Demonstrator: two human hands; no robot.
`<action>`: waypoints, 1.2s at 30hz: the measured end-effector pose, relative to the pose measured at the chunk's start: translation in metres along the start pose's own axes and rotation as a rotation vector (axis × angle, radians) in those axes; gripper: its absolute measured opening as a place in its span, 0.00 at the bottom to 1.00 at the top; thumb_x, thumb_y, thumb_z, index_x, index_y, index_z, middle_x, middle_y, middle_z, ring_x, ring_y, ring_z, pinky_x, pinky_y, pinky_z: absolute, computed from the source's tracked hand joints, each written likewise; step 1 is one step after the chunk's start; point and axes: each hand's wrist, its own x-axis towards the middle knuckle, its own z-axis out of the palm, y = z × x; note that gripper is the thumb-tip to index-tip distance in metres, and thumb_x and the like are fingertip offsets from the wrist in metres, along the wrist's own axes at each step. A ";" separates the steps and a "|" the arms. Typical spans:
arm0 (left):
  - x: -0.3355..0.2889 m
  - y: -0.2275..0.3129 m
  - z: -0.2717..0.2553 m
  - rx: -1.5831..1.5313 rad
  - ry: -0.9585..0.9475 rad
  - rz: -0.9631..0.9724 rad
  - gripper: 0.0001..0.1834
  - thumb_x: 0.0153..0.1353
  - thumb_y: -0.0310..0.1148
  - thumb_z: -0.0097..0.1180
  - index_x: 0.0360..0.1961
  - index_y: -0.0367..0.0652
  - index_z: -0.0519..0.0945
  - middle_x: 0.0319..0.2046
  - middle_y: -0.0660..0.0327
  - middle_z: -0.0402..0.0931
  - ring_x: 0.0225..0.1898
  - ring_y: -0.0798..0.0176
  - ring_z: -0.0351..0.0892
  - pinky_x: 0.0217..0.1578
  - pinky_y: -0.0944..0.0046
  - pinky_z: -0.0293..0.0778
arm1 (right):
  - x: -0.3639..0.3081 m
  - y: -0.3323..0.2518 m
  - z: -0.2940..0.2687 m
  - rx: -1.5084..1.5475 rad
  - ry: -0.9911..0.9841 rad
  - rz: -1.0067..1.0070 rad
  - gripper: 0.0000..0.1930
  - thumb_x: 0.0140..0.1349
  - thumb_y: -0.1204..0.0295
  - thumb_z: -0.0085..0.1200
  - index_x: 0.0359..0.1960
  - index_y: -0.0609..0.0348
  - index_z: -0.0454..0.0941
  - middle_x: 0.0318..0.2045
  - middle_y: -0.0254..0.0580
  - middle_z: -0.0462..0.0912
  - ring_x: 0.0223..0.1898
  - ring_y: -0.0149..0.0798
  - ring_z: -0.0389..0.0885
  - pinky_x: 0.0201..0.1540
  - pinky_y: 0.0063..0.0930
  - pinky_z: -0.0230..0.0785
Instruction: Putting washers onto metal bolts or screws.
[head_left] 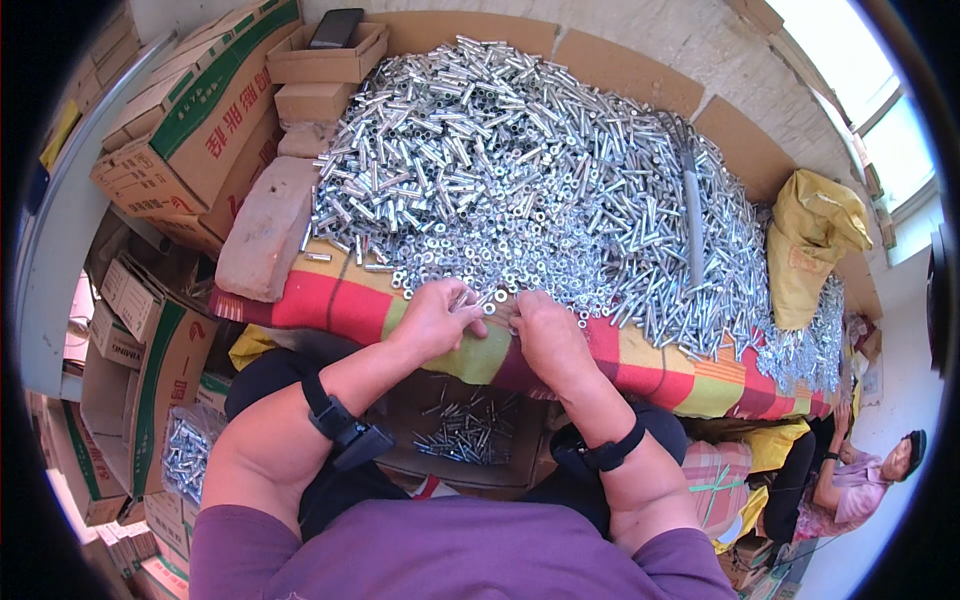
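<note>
My left hand (437,318) is closed, with a small silver metal piece (463,300) showing between its fingers; its exact kind is unclear. Close by on the right, my right hand (550,338) has its fingers pinched together at the cloth's near edge, and what they hold is hidden. Loose washers and nuts (490,255) lie just beyond both hands. Behind these rises a large heap of silver metal sleeves (440,150), and bolts (650,235) are piled to the right. A checked cloth (620,350) lies under the hardware. Below my hands, a cardboard box (400,458) contains several bolts.
A brick (265,230) borders the heap on the left, near stacked cartons (185,130). A grey curved bar (692,215) lies across the bolts. A yellow sack (810,250) stands right. Another person (850,490) sits at far right. A bag of metal parts (188,452) is lower left.
</note>
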 end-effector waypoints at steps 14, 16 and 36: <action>0.003 -0.012 0.014 0.045 -0.139 0.265 0.03 0.57 0.22 0.57 0.33 0.37 0.79 0.22 0.64 0.79 0.15 0.78 0.68 0.17 0.75 0.63 | -0.012 0.004 -0.007 1.314 -0.008 0.343 0.03 0.61 0.78 0.54 0.33 0.65 0.76 0.22 0.36 0.78 0.20 0.25 0.76 0.20 0.18 0.73; -0.001 -0.006 0.008 -0.084 -0.182 0.150 0.03 0.55 0.23 0.59 0.31 0.37 0.80 0.22 0.63 0.79 0.16 0.76 0.69 0.18 0.73 0.65 | -0.010 0.004 -0.009 1.345 -0.040 0.343 0.03 0.61 0.78 0.55 0.34 0.66 0.77 0.23 0.37 0.79 0.21 0.26 0.78 0.22 0.19 0.75; -0.002 -0.005 -0.002 -0.120 -0.079 0.018 0.07 0.58 0.28 0.59 0.35 0.36 0.81 0.24 0.66 0.79 0.16 0.77 0.69 0.16 0.75 0.61 | 0.013 0.017 -0.008 0.906 -0.035 0.384 0.08 0.62 0.69 0.55 0.40 0.58 0.77 0.39 0.43 0.81 0.37 0.44 0.83 0.40 0.38 0.78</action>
